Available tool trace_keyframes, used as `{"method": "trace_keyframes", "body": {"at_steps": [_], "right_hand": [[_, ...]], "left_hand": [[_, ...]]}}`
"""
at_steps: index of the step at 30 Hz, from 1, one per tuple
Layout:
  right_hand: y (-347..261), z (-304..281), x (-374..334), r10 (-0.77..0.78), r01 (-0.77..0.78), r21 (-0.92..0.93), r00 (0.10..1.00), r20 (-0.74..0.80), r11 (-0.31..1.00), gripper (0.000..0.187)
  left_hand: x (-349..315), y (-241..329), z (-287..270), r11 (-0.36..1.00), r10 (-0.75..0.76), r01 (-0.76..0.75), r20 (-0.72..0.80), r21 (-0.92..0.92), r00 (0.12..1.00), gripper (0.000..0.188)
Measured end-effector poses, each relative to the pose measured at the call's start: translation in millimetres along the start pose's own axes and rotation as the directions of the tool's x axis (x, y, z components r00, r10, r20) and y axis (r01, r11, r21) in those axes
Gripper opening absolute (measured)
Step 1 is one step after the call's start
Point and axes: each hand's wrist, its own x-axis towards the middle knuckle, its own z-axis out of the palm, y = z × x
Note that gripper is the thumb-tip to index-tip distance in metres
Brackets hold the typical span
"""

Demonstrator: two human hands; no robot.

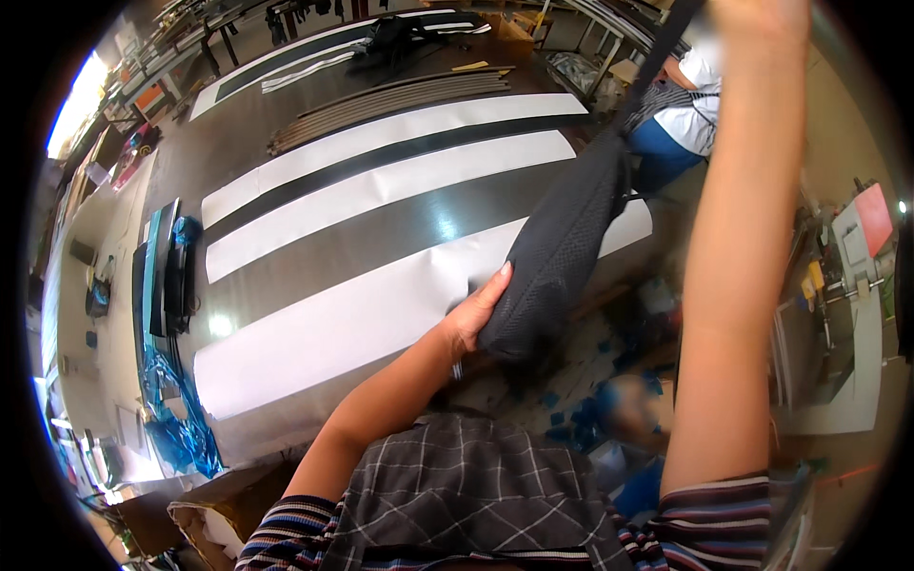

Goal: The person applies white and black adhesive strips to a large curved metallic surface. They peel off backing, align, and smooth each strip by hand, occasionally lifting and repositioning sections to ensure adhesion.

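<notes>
A long black textured fabric bag [562, 238] hangs at a slant in front of me, over the table's near right edge. My left hand [481, 309] grips its lower end, with the thumb laid along the side. From the bag's upper end a black strap [657, 71] runs taut toward the top edge of the picture. High at the upper right, my right hand [762, 24] is raised close to that strap. The top edge cuts this hand off and part of it is blurred, so its fingers cannot be made out.
White strips [333, 328] lie across the dark table [381, 224], with grey rods [390, 109] behind them. Blue plastic wrap [181, 428] sits by its left edge. Beyond the bag, a person [681, 109] in a white top is at the right. Blue scraps litter the floor.
</notes>
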Motion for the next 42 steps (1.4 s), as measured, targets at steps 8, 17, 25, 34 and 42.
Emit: {"method": "trace_keyframes", "body": {"at_steps": [8,17,25,34,42], "right_hand": [[148.3,-88.5,12.7,0.393,-0.403,-0.017,0.9,-0.189,0.915,0.028],[206.4,-197.4,11.3,0.585,-0.59,0.006,0.799,-0.138,0.807,0.025],[243.0,-189.8,-18.3,0.638,-0.633,0.084,0.762,-0.109,0.77,0.022],[303.7,-178.3,-99.8,0.826,-0.832,-0.012,0.553,-0.11,0.555,0.028],[323.0,-179.3,-136.6,0.862,-0.868,-0.057,0.496,-0.106,0.493,0.033]], "left_hand": [[64.2,5.6,-96.7,0.773,-0.298,0.385,0.247,-0.505,0.922,0.053],[89.8,18.8,-58.1,0.944,0.189,-0.273,0.378,0.184,0.906,0.041],[131.4,8.5,-47.3,0.95,0.258,-0.281,0.17,0.133,0.951,0.039],[148.6,-13.5,-27.9,0.961,0.266,-0.27,-0.086,-0.052,0.96,0.04],[131.8,-44.0,-60.6,0.785,-0.233,0.098,-0.145,-0.612,0.962,0.048]]}}
